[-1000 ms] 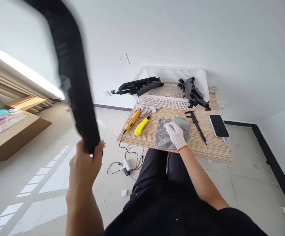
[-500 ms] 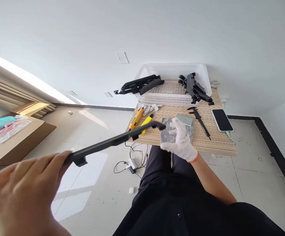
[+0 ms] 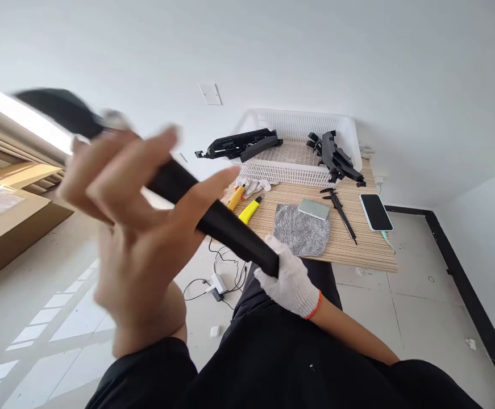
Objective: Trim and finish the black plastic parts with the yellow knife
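A long black plastic strip runs from the upper left down to the middle, close to the camera and blurred at its far end. My bare left hand is raised near the lens with its fingers curled loosely round the strip. My right hand, in a white knit glove, grips the strip's lower end above my lap. Behind them lie a grey cloth and a grey block on the small wooden table.
A white basket at the table's back holds black plastic parts; another black part overhangs its left rim. Two yellow utility knives, a black caliper and a phone lie on the table. Cardboard boxes stand left; cables lie on the floor.
The strip swung from upright at the left to a slant across my front. My gloved right hand left the cloth and took the strip's lower end. My left hand rose toward the camera.
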A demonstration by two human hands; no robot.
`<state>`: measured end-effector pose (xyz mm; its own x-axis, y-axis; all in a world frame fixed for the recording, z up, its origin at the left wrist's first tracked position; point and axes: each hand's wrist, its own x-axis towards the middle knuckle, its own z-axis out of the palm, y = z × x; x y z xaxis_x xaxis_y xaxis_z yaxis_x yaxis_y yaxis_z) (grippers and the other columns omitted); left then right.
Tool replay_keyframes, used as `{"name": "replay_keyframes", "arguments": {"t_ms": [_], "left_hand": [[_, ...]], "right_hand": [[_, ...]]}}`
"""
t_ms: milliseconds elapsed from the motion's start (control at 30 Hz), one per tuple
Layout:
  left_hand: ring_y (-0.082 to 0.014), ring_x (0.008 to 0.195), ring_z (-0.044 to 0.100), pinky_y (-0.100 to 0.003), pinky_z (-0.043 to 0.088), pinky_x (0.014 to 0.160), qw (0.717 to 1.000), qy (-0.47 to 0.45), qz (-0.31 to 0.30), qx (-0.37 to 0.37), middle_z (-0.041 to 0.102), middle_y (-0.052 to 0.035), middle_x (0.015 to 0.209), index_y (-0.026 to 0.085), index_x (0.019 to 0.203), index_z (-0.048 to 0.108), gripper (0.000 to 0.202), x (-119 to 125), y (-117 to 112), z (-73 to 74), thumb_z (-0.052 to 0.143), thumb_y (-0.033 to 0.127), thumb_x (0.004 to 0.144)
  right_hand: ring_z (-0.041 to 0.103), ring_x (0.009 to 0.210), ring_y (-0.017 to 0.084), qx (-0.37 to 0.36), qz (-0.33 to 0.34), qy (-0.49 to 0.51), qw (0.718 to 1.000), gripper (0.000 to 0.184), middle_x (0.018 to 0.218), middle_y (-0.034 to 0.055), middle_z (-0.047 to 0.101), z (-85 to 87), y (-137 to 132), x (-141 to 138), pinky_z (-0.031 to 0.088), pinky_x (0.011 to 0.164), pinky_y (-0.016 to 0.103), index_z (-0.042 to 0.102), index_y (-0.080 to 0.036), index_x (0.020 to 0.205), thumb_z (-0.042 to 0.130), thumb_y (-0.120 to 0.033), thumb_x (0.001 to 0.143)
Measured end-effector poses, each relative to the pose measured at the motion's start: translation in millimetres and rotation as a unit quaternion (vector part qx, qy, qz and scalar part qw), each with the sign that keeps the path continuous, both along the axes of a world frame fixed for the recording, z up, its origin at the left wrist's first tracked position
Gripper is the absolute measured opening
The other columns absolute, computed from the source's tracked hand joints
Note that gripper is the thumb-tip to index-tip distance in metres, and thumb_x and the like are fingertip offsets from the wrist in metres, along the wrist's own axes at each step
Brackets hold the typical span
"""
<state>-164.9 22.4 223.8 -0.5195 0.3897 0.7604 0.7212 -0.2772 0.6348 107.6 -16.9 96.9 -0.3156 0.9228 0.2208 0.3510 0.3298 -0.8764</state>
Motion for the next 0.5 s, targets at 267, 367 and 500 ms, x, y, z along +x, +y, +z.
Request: {"name": "replay_keyframes", "arguments": {"t_ms": [267, 367, 500], "left_hand": [[-0.0298, 0.112, 0.072, -0.05, 0.057, 0.104, 0.751, -0.276, -0.501, -0.33, 0.069, -0.0128, 0.124, 0.023, 0.149, 0.041, 0.087, 163.5, 47.6, -109.4, 0.069, 0.075, 0.085], [-0.0194, 0.067, 0.066, -0.04, 0.059, 0.075, 0.693, -0.346, -0.489, -0.401, 0.066, -0.0018, 0.087, 0.023, 0.145, 0.039, 0.084, 194.0, 47.0, -169.6, 0.071, 0.072, 0.085], [-0.0135, 0.047, 0.055, -0.029, 0.049, 0.055, 0.647, -0.41, -0.528, -0.366, 0.056, 0.0085, 0.063, 0.026, 0.128, 0.045, 0.079, 182.2, 56.9, -196.4, 0.083, 0.072, 0.075]], "right_hand": [[0.033, 0.033, 0.008, -0.381, 0.19, 0.396, 0.814, 0.024, 0.047, -0.0054, 0.049, -58.7, 32.1, 31.3, 0.028, 0.035, 0.022, 0.068, -0.019, 0.082, 0.058, -0.04, 0.086], [0.018, 0.028, 0.006, -0.457, 0.204, 0.463, 0.731, 0.044, 0.037, -0.0084, 0.028, -90.9, 43.1, 24.9, 0.015, 0.03, 0.023, 0.05, -0.024, 0.054, 0.059, -0.054, 0.086], [0.02, 0.029, 0.005, -0.467, 0.213, 0.512, 0.689, 0.046, 0.041, -0.0076, 0.034, -108.9, 44.1, 14.2, 0.02, 0.03, 0.022, 0.053, -0.023, 0.058, 0.064, -0.056, 0.088]]}}
